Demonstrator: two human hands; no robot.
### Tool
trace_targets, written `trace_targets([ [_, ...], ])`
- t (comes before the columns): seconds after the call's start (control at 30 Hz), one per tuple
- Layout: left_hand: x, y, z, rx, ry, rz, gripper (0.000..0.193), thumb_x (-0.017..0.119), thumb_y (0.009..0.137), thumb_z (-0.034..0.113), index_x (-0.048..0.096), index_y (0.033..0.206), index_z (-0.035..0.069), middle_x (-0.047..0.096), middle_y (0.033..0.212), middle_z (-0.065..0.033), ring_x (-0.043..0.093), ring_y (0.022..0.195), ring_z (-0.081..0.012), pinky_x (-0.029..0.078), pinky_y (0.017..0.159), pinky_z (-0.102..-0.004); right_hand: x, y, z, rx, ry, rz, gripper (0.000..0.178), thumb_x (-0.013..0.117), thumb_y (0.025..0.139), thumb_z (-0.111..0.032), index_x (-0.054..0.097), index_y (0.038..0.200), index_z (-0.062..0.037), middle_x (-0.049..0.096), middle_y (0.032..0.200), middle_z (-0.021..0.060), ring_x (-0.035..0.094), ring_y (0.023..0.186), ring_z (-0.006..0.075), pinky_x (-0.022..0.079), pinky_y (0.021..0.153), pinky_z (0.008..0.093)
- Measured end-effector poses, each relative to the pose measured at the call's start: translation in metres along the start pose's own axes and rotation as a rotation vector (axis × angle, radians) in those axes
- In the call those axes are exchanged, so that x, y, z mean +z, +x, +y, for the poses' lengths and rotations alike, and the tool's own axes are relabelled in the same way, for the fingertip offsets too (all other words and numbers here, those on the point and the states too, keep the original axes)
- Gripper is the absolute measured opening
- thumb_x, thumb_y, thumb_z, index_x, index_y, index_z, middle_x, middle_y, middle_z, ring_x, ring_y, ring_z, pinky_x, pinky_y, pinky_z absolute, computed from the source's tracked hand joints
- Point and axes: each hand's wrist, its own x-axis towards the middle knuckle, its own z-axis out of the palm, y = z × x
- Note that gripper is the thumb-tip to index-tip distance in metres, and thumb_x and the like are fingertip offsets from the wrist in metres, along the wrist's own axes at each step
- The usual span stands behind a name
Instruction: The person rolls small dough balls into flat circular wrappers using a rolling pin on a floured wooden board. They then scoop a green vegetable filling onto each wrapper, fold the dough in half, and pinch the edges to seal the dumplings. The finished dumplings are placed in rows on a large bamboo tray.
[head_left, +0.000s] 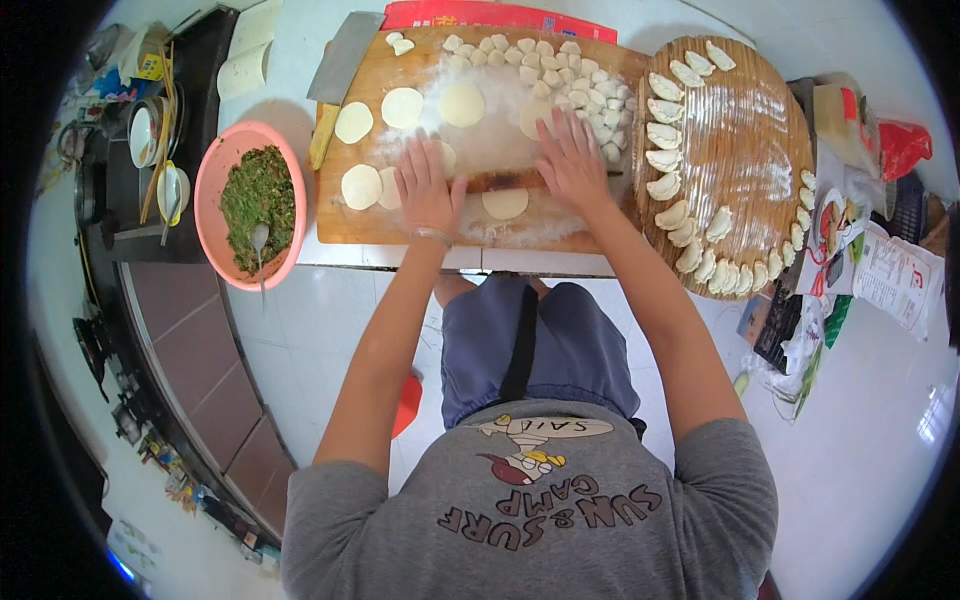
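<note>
Legible dark capitals point(550, 512) stand upside down on the person's grey T-shirt point(530, 565) and on its printed cartoon surfboard point(575, 428); a red sheet point(470, 14) and a white package point(895, 275) carry unclear print.

A brown rolling pin point(507, 181) lies crosswise by a flat, round dough disc point(505, 205).

Rolling pin point(500, 181) on board point(345, 228), bowl point(204, 205) left, dumplings point(663, 136) right

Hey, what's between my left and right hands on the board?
In the head view, a rolling pin spans the stretch between your left hand and right hand, with a dough round on its near side.
</note>
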Motion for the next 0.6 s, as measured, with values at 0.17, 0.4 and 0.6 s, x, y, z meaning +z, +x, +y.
trace_targets([
  [0.17, -0.009, -0.080, -0.003, 0.131, -0.039, -0.192, 0.075, 0.048, 0.090, 0.044, 0.022, 0.147, 0.003, 0.021, 0.152, -0.0203, 0.022, 0.138, -0.0409, 0.017, 0.112, -0.0526, -0.017, -0.065, -0.014, -0.031, 0.090, -0.223, 0.064, 0.058, 0.086, -0.038, 0.038, 0.140, -0.0108, 0.032, 0.147, 0.0146, 0.027, 0.136, 0.0375, 0.019, 0.112, 0.0523],
  [0.4, -0.005, -0.014, -0.006, 0.035, -0.058, -0.069, 0.072, 0.046, 0.091, 0.041, 0.021, 0.147, 0.004, 0.017, 0.153, -0.0219, 0.019, 0.139, -0.0414, 0.015, 0.112, -0.0530, -0.005, -0.012, 0.000, -0.222, -0.013, -0.211, 0.043, 0.063, 0.081, -0.030, 0.053, 0.116, -0.0076, 0.053, 0.118, 0.0101, 0.047, 0.115, 0.0291, 0.034, 0.102, 0.0458],
  [0.6, -0.026, -0.057, 0.024, 0.156, -0.399, 0.183, 0.072, 0.064, 0.084, 0.019, 0.028, 0.143, 0.000, 0.032, 0.143, -0.0236, 0.033, 0.131, -0.0395, 0.026, 0.109, -0.0489, -0.032, -0.026, -0.014, -0.050, 0.163, -0.059, 0.036, 0.065, 0.080, -0.027, 0.054, 0.107, -0.0058, 0.056, 0.103, 0.0112, 0.053, 0.099, 0.0294, 0.042, 0.089, 0.0409],
])
